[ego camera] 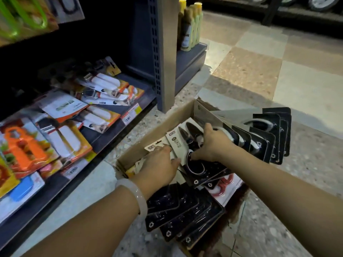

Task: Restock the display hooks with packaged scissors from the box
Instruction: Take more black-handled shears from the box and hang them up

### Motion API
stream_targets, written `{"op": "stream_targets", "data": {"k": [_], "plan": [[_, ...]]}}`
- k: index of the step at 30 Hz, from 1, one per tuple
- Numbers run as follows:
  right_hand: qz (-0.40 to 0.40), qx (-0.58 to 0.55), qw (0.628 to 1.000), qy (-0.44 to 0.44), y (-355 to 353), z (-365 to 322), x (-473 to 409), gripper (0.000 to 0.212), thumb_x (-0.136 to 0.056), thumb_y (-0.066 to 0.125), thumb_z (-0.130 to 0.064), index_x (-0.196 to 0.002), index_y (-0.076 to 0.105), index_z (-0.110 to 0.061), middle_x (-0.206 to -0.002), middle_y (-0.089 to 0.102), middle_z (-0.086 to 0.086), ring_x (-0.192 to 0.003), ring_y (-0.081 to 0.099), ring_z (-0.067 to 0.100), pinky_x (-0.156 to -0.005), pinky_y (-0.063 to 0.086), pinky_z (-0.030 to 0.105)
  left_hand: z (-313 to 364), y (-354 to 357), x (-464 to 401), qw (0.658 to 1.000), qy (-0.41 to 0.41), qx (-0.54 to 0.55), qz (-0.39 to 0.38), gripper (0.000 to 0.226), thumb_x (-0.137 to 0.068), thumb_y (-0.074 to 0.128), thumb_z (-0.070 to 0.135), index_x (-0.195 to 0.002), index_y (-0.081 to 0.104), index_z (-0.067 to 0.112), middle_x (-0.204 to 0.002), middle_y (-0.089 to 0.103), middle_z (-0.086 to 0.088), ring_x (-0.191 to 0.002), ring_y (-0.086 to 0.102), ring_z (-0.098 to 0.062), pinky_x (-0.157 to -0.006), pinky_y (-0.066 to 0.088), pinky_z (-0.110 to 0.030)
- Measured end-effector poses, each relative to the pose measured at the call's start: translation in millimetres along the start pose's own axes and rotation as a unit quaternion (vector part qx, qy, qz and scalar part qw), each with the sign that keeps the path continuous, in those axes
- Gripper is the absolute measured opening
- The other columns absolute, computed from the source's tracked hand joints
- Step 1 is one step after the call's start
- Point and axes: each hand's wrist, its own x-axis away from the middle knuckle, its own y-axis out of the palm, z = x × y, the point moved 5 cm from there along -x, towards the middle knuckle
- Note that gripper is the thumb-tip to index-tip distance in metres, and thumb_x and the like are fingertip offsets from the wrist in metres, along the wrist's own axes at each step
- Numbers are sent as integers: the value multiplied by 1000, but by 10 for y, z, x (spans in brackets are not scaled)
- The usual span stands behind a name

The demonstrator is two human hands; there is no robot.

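Shop aisle floor, cardboard box (pixel 141 145) beside shelf: my left hand (pixel 159 162) lies flat, my right hand (pixel 211 143) grips a scissors pack (pixel 185 140) mid-box; pickup step, next lift toward hooks.

The picture is dim; a bright patch lies on the floor (pixel 250 58), the shelf (pixel 111 43) recess is black, edges blurred and curved.

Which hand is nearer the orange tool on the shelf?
Left. The left hand is in the box beside the shelf; the right hand is farther from the orange tool.
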Motion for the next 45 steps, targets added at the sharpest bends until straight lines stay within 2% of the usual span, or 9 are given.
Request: {"op": "stream_targets", "data": {"k": [3, 7, 9, 16, 19, 23, 30, 40, 45], "plan": [[10, -100, 995, -2, -5, 40, 93, 92, -64, 78, -42, -134, 26, -13, -120, 54, 12, -109, 54, 29, -84, 48, 34, -15, 7, -12, 974, -69, 215, -4, 42, -95, 49, 37, -120, 55, 5, -116, 63, -14, -106, 60, -31, -83, 48, -31], [22, -147, 988, -40, -5, -21, 270, 94, -61, 79, -39, -136, 26, -20, -127, 49, 9, -114, 50, 25, -95, 48, 40, 35, 73, 62, 774, -211, 589, -102, 20, -90, 61, 29, -94, 65, 10, -69, 71, -6, -68, 64, -22, -66, 54, -33], [24, -163, 985, -57, -47, -77, 349, 95, -63, 80, -37, -139, 25, -20, -129, 49, 5, -116, 50, 22, -96, 47, 36, 24, 57, 89, 742, -236, 619, -104, 11, -90, 61, 17, -83, 61, 8, -51, 67, -5, -56, 64, -21, -62, 55, -34], [-50, -355, 929, -92, -148, -303, 430, 62, -75, 76, -29, -125, 40, -21, -108, 61, 2, -96, 64, 22, -85, 55, 40, -140, -312, 226, 750, -222, 621, -49, 17, -91, 55, 7, -76, 61, 2, -45, 64, -7, -32, 59, -17, -35, 49, -25], [30, -210, 976, -52, -217, -142, 121, 48, -87, 61, -38, -125, 52, -10, -123, 59, 10, -109, 58, 27, -94, 48, 39, -479, -531, 238, 755, -243, 609, 37, 7, -88, 60, 7, -91, 64, 1, -50, 66, -7, -33, 59, -17, -31, 48, -25], [-68, 52, 996, -16, 104, -32, -62, 51, -89, 56, -36, -128, 49, -3, -128, 56, 16, -115, 53, 31, -88, 41, 29, -964, -680, 261, 759, -255, 586, 121, 22, -80, 70, 9, -100, 65, 1, -87, 73, -15, -59, 67, -25, -55, 58, -34], [-106, 94, 990, 22, 224, -7, -114, 69, -79, 66, -50, -127, 51, -2, -124, 58, 13, -114, 55, 29, -91, 44, 32, -1379, -743, 360, 733, -247, 611, 172, 84, -41, 89, 20, -117, 57, 6, -97, 73, -17, -79, 72, -35, -72, 57, -56], [-142, 119, 982, -24, 151, 9, -38, 38, -71, 77, -43, -89, 59, -14, -92, 58, 3, -84, 56, 22, -71, 41, 27, -1517, -821, 629, 730, -236, 613, 189, 79, -41, 83, 17, -115, 58, 6, -98, 73, -16, -80, 72, -35, -74, 57, -55], [-226, 65, 972, -2, 225, 119, 95, 46, -68, 81, -31, -103, 52, -30, -132, 44, 9, -116, 49, 33, -84, 53, 41, -1451, -829, 667, 737, -231, 609, 182, 70, -52, 84, 12, -116, 58, 4, -100, 72, -17, -81, 72, -35, -76, 58, -54]]}}
